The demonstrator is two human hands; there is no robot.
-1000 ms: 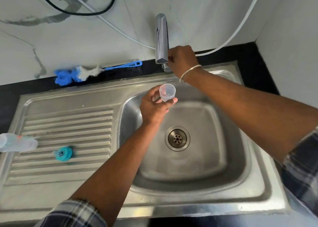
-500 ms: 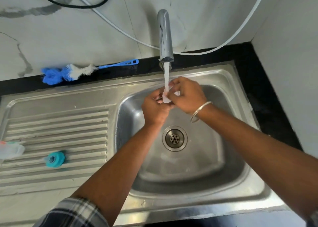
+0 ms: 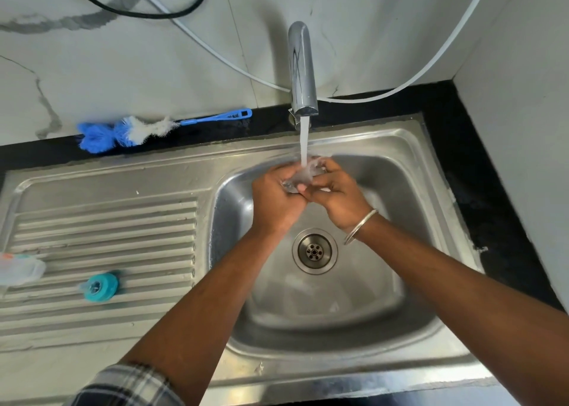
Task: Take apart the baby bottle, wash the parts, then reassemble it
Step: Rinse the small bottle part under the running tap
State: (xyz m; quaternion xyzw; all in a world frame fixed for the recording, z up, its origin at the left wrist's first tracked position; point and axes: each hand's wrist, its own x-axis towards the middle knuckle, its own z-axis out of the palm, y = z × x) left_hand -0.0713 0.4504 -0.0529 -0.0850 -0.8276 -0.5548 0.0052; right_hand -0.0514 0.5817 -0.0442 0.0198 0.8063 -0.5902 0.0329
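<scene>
Washing step: your left hand (image 3: 277, 200) and right hand (image 3: 334, 190) both clasp the small clear plastic cap (image 3: 303, 177) under the stream from the chrome tap (image 3: 303, 72), above the steel sink basin (image 3: 385, 282). Next, you will likely need to turn it so that water reaches the inside, then fetch the teal screw ring (image 3: 101, 286) lying on the ribbed drainboard (image 3: 123, 227).

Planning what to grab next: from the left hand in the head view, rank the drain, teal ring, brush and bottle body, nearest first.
From the left hand:
1. Drain, just below and right, in the basin.
2. Brush, up-left on the counter, and teal ring, down-left on the drainboard: too close to call.
3. Bottle body, at the far left edge.
</scene>
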